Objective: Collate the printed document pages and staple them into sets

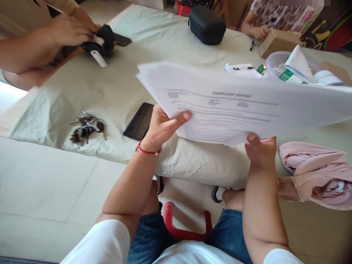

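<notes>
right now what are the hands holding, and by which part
Printed sheets: left hand at their left edge, right hand at their near edge.

Papers [220, 110] too blurred to read and cut off at right, phone [138, 121] partly hidden behind the left hand [162, 126]

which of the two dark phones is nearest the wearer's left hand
The front phone, partly hidden by the left hand that grips the papers; the rear phone lies farther back, near another person's hand.

There are two phones [138, 121] (one far left), one paper stack [225, 106], one key bunch [92, 126], one case [207, 26], one box [280, 42].
</notes>
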Available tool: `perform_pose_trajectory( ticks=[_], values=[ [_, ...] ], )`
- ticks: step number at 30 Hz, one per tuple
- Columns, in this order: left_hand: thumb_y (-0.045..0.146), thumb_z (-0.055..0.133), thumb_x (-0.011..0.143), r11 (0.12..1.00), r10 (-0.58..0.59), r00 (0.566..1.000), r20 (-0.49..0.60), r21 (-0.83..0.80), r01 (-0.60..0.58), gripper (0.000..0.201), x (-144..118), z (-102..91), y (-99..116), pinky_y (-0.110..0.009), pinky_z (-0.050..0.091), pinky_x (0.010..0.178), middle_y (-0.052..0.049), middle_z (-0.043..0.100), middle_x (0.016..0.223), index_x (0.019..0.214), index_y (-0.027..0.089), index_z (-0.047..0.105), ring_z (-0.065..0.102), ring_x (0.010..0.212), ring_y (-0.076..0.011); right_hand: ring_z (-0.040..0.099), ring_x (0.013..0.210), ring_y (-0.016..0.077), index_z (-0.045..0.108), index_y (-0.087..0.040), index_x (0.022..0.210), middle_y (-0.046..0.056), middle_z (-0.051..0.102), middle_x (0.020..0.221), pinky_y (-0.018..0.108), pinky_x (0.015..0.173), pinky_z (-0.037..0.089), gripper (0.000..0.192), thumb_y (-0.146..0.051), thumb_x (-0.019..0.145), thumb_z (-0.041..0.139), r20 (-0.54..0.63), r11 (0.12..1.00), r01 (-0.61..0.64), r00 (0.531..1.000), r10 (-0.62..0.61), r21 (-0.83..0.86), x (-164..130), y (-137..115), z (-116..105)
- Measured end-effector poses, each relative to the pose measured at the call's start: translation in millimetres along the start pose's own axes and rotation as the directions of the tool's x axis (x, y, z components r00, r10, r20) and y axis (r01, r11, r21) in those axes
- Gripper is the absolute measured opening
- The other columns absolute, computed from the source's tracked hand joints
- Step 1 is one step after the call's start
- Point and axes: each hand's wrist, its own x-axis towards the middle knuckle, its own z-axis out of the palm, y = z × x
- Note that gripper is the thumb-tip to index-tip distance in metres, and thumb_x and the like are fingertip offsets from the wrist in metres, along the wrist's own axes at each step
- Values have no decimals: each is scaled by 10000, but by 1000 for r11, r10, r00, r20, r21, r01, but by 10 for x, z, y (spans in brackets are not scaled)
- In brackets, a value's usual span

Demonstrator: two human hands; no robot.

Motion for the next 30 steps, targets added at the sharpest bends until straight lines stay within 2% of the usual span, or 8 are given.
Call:
perform_pose_trajectory(
  ticks=[6,10,14,16,20,22,25,30],
  values=[
    [608,955,807,991,-136,983,126,0,137,522,-78,22,-79,-556,671,1071,-90,848,1229,1168,253,830,803,1183,-364,726,1389,360,750,-347,1319,61,848,1252,563,1129,628,714,-582,696,1007,140,995,-95,986,94,4,-25,193,-96],
    [447,1022,734,955,-298,901,316,109,277,425,-121,38,41,-532,699,992,-107,870,1077,1054,216,864,819,1069,-372,711,1394,389,775,-333,1283,71,844,1262,585,1168,611,748,-561,626,1049,190,978,-199,959,209,-70,-88,261,-133],
    [463,1039,693,942,-322,928,188,-37,335,431,-106,-44,22,-573,677,1048,-91,866,1071,1031,249,879,812,1135,-392,648,1484,396,741,-351,1379,65,827,1319,611,1246,557,830,-605,644,1032,166,975,-198,963,213,-101,-93,244,-136],
    [450,1058,664,930,-344,922,178,-72,361,466,-109,-32,-12,-602,649,1095,-98,863,1099,1047,253,879,797,1186,-405,625,1512,397,706,-339,1455,71,817,1349,620,1261,544,896,-617,662,1018,171,972,-191,962,212,-134,-83,228,-80],
    [398,1054,684,920,-389,900,199,29,391,465,-133,130,55,-611,616,1142,-118,860,1194,1080,243,867,780,1213,-406,615,1524,381,683,-334,1509,69,812,1358,612,1287,519,857,-557,740,989,154,973,-128,975,158,-190,-89,192,72],
    [414,1026,731,942,-335,928,161,26,336,449,-125,189,149,-594,627,1130,-106,855,1239,1115,250,861,780,1210,-388,620,1517,376,690,-350,1500,60,807,1366,608,1283,523,808,-555,769,965,103,980,-93,988,112,-174,-104,170,98],
    [432,1002,770,968,-250,957,150,33,248,337,-80,149,249,-562,646,1093,-73,865,1113,1011,240,866,801,1117,-351,637,1497,382,703,-385,1471,48,801,1379,605,1260,543,777,-587,764,956,80,988,-82,992,93,-131,-117,152,46],
    [431,1025,724,942,-336,914,228,85,325,443,-11,-60,95,-534,666,1029,-111,858,1113,1072,211,861,804,1104,-372,659,1469,389,785,-383,1285,29,826,1314,611,1270,536,580,-534,757,973,175,975,-99,975,134,-197,-65,194,-31]
  ],
)
